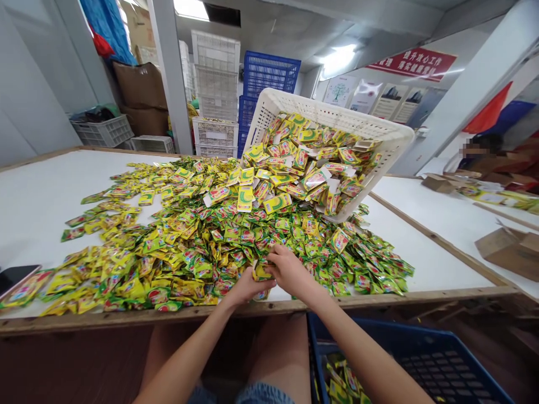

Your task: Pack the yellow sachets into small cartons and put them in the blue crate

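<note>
Near the table's front edge, my left hand (248,287) is closed around a small yellow carton (261,272). My right hand (290,270) meets it from the right, its fingers pinched together at the carton's upper end. Whatever lies between those right fingertips is hidden. Around both hands spreads a big heap of small green and yellow packets (168,241). Behind them, a white plastic basket (391,132) leans tipped toward me, full of flat yellow cartons (282,182), some spilling onto the packets.
A blue crate (421,336) with packets inside stands below the table edge on the right. At the far left lies a phone (17,278). Cardboard boxes (509,249) sit on the right-hand table, where another person is partly visible. Stacked crates (217,78) stand behind.
</note>
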{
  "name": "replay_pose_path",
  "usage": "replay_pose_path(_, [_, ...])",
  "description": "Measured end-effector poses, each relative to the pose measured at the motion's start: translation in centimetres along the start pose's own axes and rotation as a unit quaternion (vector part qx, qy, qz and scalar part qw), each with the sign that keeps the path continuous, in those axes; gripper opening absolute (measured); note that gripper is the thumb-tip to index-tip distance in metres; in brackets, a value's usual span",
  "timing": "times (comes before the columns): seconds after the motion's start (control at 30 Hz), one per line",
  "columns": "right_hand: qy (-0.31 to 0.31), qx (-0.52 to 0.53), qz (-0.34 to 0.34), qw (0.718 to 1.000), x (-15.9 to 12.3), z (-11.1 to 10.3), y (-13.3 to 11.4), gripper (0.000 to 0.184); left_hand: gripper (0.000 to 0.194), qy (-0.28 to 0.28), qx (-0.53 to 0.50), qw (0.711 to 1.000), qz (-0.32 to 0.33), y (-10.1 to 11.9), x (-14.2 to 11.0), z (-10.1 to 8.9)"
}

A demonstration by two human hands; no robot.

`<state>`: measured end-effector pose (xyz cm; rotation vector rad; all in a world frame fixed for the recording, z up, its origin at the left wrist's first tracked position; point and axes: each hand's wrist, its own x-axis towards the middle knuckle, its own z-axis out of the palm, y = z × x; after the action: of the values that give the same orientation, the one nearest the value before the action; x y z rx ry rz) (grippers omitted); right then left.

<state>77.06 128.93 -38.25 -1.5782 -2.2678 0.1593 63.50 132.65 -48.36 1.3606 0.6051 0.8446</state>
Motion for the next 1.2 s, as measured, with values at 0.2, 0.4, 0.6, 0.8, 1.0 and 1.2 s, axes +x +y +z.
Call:
replay_pose_path(0.2, [-0.012, -0.100, -0.004, 0.995, -0.1, 0.8, 0.7, 0.009, 0.040, 0.002, -0.012, 1.000, -0.004, -1.1, 0.2, -0.1])
replay_pose_path(0.4, [-0.003, -0.152, -0.002, 0.988, 0.4, 1.6, 0.3, 0.011, 0.040, 0.037, -0.015, 0.999, 0.010, -1.4, 0.0, -0.3])
replay_pose_path(0.6, [0.022, -0.077, -0.008, 0.997, 0.7, 2.0, 0.4, 0.015, 0.037, 0.042, 0.008, 0.999, 0.018, -1.2, -0.3, 0.0])
replay_pose_path(0.8, [0.025, -0.001, -0.030, 0.999, 0.9, 2.9, 0.8, 0.013, 0.039, 0.070, 0.032, 0.996, 0.041, -1.0, -0.4, -0.1])
replay_pose_path(1.0, [0.082, 0.041, 0.000, 0.996, 0.6, 3.9, 0.7, 0.012, 0.039, 0.085, 0.032, 0.995, 0.042, -0.5, -0.7, -0.1])
replay_pose_path(1.2, [0.057, -0.034, -0.007, 0.998, -0.1, 3.2, 1.1, 0.015, 0.042, 0.079, -0.009, 0.996, 0.047, -0.7, -0.8, 0.0])
